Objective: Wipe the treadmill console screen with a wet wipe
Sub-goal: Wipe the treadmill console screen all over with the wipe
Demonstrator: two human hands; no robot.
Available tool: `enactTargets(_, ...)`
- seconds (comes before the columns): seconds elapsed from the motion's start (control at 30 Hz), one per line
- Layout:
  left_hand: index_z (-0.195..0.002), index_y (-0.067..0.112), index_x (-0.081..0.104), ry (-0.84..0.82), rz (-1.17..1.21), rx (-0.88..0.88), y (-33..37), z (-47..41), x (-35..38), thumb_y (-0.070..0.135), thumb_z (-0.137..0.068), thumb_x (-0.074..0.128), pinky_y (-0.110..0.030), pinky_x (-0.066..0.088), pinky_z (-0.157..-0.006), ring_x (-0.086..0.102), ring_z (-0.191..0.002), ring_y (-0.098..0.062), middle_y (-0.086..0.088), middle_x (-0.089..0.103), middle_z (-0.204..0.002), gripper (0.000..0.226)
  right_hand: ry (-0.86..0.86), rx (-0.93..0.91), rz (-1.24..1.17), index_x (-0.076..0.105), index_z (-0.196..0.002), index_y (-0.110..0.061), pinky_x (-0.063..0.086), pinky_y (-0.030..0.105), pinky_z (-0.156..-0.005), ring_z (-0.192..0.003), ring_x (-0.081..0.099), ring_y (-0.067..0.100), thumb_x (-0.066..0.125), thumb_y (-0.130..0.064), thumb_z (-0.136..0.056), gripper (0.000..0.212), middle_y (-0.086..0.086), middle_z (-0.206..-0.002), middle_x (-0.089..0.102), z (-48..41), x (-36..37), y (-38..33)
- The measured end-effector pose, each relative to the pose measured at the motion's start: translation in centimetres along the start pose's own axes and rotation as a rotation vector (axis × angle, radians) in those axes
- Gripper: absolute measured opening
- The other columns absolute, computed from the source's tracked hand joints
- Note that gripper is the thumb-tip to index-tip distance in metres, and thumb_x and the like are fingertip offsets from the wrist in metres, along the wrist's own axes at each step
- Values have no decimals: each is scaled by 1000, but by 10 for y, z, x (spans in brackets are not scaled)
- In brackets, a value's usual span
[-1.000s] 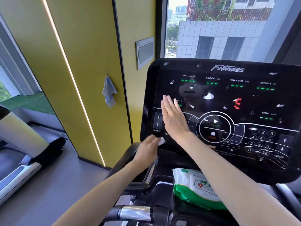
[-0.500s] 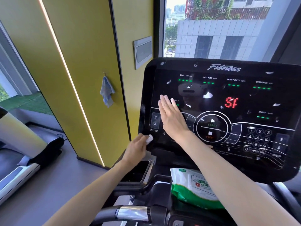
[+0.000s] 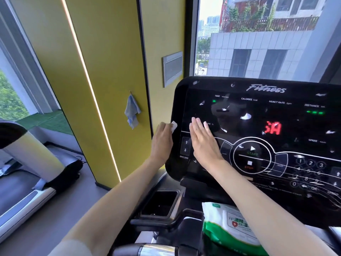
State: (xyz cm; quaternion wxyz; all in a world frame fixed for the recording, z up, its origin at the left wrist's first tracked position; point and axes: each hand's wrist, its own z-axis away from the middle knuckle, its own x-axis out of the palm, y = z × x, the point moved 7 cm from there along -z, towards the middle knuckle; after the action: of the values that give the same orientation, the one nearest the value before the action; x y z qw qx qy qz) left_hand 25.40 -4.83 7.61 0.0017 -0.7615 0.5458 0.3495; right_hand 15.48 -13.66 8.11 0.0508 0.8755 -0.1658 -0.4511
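The black treadmill console screen fills the right half of the view, lit with red digits and green dots. My right hand lies flat on its left part, fingers straight and together. My left hand is at the console's left edge and pinches a small folded white wet wipe against the rim. A green and white pack of wet wipes sits in the tray below the console.
A black cup holder sits below the console's left corner, with a handlebar nearer me. A yellow wall with a hanging blue cloth stands to the left. Another treadmill is at far left.
My left hand has risen with the wipe from the console's lower left corner up along its left edge. My right hand stays flat on the screen. The red digits changed.
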Motion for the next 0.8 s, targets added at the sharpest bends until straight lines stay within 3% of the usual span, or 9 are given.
enactTargets(0.1,-95,-3,60,74,22,19,5,-3,2,-11,-84,57,-29,42,-58,50,-72,-24,-13,54,-84,15,6,-6,0,41,-131,14,24,48,-111,-133,35,39,55,9,-71,61,29,-141,38,0,-3,0)
enactTargets(0.23,-109,-3,60,69,86,24,6,36,7,-16,-81,56,-26,46,-71,51,-83,-22,-13,54,-94,31,1,-17,-5,42,-131,12,28,48,-110,-133,36,37,48,8,-73,58,28,-141,38,0,-5,3)
enactTargets(0.3,-107,-4,62,85,116,-37,9,14,4,-16,-82,55,-26,45,-71,51,-81,-21,-14,54,-92,28,-25,-22,1,44,-130,12,27,47,-110,-133,36,37,46,6,-74,57,28,-141,38,0,-6,3)
enactTargets(0.43,-107,-3,63,124,113,-144,29,-70,-7,-2,-91,51,-18,32,-67,49,-77,-20,-15,53,-92,19,-55,-5,14,51,-127,7,31,42,-110,-129,44,31,68,0,-65,64,24,-136,47,-4,-16,4)
enactTargets(0.53,-112,1,61,167,148,-214,36,-106,-10,3,-95,47,-25,39,-68,49,-80,-21,-12,50,-94,22,67,104,-89,51,-126,10,36,45,-107,-126,47,32,63,14,-62,65,26,-133,50,-17,-37,22)
enactTargets(0.7,-113,1,59,78,150,76,79,-118,-1,-2,-93,49,-21,41,-77,49,-87,-18,-9,48,-98,23,65,237,-40,40,-132,13,26,47,-111,-134,34,39,55,17,-59,75,31,-140,37,-32,-57,63)
enactTargets(0.8,-103,1,62,182,238,-161,53,-128,-2,9,-98,45,-33,47,-76,49,-80,-22,-8,47,-92,20,15,217,12,41,-131,13,27,47,-111,-133,36,38,58,13,-57,76,30,-140,38,-32,-54,77)
